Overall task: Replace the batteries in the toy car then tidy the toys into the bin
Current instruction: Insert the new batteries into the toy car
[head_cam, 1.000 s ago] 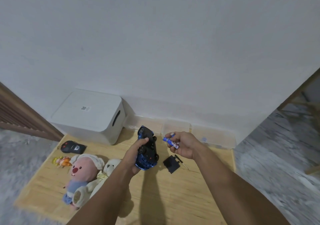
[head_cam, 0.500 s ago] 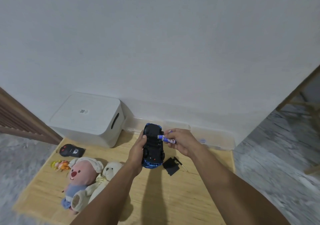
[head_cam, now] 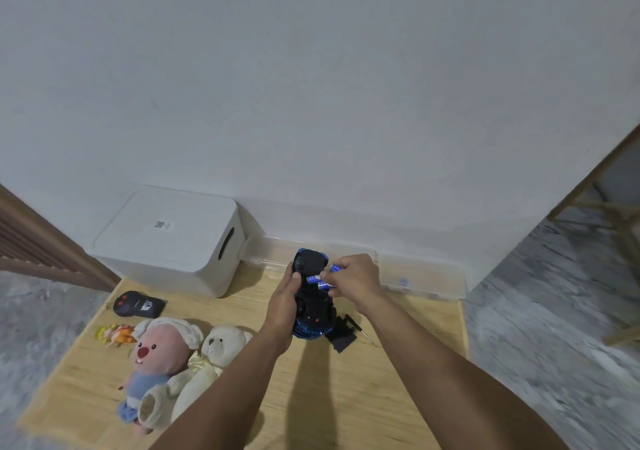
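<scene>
Colours of the toys, bin and table.
Blue toy car (head_cam: 313, 326) with black underside; blue batteries (head_cam: 320, 279) with white print; white bin (head_cam: 173, 242); black remote control (head_cam: 138, 304) with red buttons; pink-faced plush (head_cam: 157, 349); cream bear (head_cam: 221, 345); pale wood table (head_cam: 346, 397).

The surface (head_cam: 381, 397) is a pale wooden top with visible grain, set against a white wall. Take the white lidded bin (head_cam: 173, 242) at its far left corner as the landmark. Just to the bin's right, along the wall, lies a clear plastic tray (head_cam: 422, 276). In front of the bin, near the left edge, rests a black remote control (head_cam: 138, 304). Nearer than the remote lie a small orange-and-yellow figure (head_cam: 116, 334), a pink plush (head_cam: 156, 363) and a white teddy bear (head_cam: 207, 363), the two plush toys touching. Well to the bin's front right lie a black cover piece (head_cam: 343, 337) and, just beside it, a small screwdriver (head_cam: 358, 326).
</scene>
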Demonstrator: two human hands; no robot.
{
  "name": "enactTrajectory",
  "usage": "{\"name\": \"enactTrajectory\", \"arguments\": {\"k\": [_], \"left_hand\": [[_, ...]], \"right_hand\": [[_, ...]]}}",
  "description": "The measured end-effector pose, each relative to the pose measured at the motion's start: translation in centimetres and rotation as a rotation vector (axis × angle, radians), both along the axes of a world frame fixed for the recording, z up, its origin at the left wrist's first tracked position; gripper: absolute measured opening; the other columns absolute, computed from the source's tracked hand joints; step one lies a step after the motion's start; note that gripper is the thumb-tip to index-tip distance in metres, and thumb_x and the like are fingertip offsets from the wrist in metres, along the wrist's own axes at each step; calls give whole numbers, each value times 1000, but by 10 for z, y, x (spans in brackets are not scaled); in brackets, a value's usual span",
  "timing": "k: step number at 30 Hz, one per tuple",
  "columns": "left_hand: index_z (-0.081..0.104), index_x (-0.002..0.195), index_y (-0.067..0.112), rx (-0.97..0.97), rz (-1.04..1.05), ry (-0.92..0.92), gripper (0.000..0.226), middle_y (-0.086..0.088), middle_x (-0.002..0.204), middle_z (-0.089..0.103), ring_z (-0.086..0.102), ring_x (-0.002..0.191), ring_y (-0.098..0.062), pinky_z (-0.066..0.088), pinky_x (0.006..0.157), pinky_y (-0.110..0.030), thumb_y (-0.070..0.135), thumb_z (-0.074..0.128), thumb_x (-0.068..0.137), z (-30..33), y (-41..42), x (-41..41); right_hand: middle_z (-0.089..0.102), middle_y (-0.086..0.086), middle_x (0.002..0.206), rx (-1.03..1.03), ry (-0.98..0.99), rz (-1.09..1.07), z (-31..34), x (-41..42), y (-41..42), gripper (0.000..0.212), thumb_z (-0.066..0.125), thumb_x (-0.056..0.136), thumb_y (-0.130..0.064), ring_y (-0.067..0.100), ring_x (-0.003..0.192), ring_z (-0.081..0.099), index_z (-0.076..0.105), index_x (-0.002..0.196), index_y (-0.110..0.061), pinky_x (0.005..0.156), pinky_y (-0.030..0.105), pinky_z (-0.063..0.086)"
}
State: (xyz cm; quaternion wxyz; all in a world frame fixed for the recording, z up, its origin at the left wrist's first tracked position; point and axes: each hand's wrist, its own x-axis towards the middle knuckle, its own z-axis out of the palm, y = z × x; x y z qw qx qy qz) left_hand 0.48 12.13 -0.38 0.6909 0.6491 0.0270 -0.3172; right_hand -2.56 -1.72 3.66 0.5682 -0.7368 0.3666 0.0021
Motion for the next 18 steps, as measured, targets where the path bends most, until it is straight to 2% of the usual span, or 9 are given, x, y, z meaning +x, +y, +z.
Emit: {"name": "enactTrajectory", "arguments": {"k": [5,7,9,11,13,15,17,18], "left_hand": [[46,140,42,8,8,-25,39,-1,125,64,65,108,-19,52,92,-39,32,36,104,3,-4,-2],[46,140,41,12,23,-22,39,0,125,64,65,107,-17,52,87,-35,31,37,104,4,-4,-3],[45,141,40,10,37,-24,39,0,126,63,63,109,-16,52,85,-33,30,37,104,4,-5,-4],[45,142,38,15,42,-29,40,-1,129,61,61,113,-18,51,86,-32,30,38,104,4,-5,-5],[46,142,37,23,45,-26,40,-2,130,61,60,113,-19,51,86,-32,30,38,103,5,-6,-5],[47,141,36,34,72,-10,39,-2,126,63,62,110,-19,52,86,-34,29,40,103,7,-6,-4],[51,138,36,28,91,14,37,-3,119,67,66,105,-24,53,91,-44,30,41,102,7,-4,-3],[55,134,35,18,93,30,36,-5,116,70,68,102,-27,53,92,-49,30,42,102,7,-2,-2]], "right_hand": [[71,6,75,-186,3,30,0,-1,3,14,81,76,-21,20,60,70,73,76,-10,62,34,61],[68,7,69,-282,2,57,-4,-1,4,21,81,76,-24,23,64,69,68,66,-11,63,38,60],[66,6,67,-342,15,88,-6,-2,6,29,78,79,-24,22,64,66,60,59,-15,62,34,57],[68,6,69,-366,18,108,-6,-3,8,22,76,81,-22,23,66,66,64,63,-16,63,33,56],[66,4,69,-385,23,120,-6,-3,8,12,75,82,-22,20,66,63,72,74,-13,56,28,51],[64,2,71,-390,38,130,-4,-2,4,11,73,84,-22,17,67,59,75,81,-12,52,24,43],[67,4,78,-283,37,86,-3,-1,-3,10,70,86,-19,21,73,64,74,81,-12,60,30,54],[69,6,83,-153,26,22,0,0,-7,10,68,87,-15,23,75,67,72,79,-11,65,34,58]]}}
